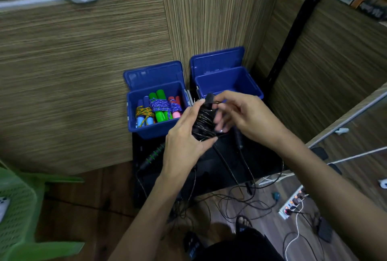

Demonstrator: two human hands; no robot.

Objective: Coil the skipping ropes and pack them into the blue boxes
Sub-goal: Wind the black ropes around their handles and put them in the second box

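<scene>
Head view: I see two open blue plastic boxes standing side by side against the wood-grain partition wall [83, 61], at the far edge of a black low stand [257, 160]. The left blue box [155, 129] holds three coiled skipping ropes: one with light-blue handles [144, 117], one with green handles [160, 105], one with pink handles [174, 106]. I see nothing inside the right blue box [230, 82]; its lid is hinged back against the wall.

In front of the boxes, above the stand, my left hand [184, 141] grips a black skipping rope bundle [204, 122], fingers and thumb curled round the wound handles. My right hand [245, 116] pinches the thin black cord near the top of the bundle; the fingertips are blurred. Loose cord [234, 168] trails down across the stand to the wooden floor. A dark handle with green rings [154, 153] lies at the stand's left edge.

A white power strip [293, 202] lies on the floor, right.
</scene>
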